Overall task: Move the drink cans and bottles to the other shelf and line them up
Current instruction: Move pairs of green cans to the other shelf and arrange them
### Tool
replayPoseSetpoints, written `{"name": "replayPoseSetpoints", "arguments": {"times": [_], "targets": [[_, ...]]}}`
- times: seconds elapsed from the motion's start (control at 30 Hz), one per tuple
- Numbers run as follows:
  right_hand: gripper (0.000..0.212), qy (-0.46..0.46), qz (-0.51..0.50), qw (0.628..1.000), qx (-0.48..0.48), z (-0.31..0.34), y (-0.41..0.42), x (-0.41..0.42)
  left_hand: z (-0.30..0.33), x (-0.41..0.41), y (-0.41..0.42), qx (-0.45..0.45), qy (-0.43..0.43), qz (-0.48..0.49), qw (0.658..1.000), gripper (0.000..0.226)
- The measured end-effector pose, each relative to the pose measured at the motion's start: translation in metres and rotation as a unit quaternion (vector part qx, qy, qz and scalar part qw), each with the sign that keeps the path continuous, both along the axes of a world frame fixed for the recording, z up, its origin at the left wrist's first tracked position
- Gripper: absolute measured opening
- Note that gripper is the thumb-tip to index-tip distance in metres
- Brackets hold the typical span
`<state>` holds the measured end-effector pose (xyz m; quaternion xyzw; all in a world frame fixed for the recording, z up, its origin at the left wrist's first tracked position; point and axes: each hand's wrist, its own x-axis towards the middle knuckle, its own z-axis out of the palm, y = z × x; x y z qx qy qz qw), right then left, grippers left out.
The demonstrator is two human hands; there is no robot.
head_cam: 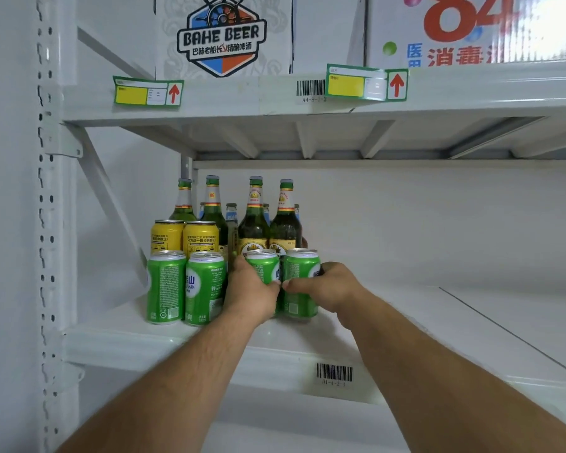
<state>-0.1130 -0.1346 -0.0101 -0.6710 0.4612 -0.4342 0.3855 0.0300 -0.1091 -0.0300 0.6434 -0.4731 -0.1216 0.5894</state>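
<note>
On the white shelf (389, 308) several green cans stand in a front row. My left hand (250, 294) is wrapped around one green can (262, 264), and my right hand (324, 286) grips the green can (299, 273) beside it. Both cans stand on the shelf, touching each other. Two more green cans (185, 286) stand to the left. Behind them are two yellow cans (183, 237). Further back stand several green glass bottles (254, 220), with smaller bottles partly hidden among them.
The shelf continues to the right with bare white surface. The upper shelf (307, 103) carries a BAHE BEER carton (223, 34) and a disinfectant carton (471, 27). A perforated white upright (46, 191) stands at the left, with a diagonal brace (108, 197) beside the cans.
</note>
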Motion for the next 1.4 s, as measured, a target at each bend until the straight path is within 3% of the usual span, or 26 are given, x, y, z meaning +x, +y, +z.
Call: {"name": "replayPoseSetpoints", "arguments": {"times": [0.23, 0.47, 0.7, 1.4], "targets": [[0.033, -0.023, -0.031, 0.999, -0.023, 0.021, 0.023, -0.045, 0.012, -0.01, 0.018, -0.028, 0.004, -0.066, 0.997, 0.043], [0.028, -0.02, -0.091, 0.994, -0.052, 0.029, 0.047, -0.107, 0.023, -0.05, 0.027, -0.02, -0.018, -0.144, 0.989, 0.055], [0.031, -0.027, -0.146, 0.987, -0.065, 0.033, 0.074, -0.187, 0.03, -0.128, 0.037, -0.025, -0.031, -0.209, 0.977, 0.06], [0.038, 0.0, -0.222, 0.973, -0.069, 0.036, 0.138, -0.458, 0.034, -0.39, 0.062, -0.028, -0.042, -0.3, 0.952, 0.044]]}}
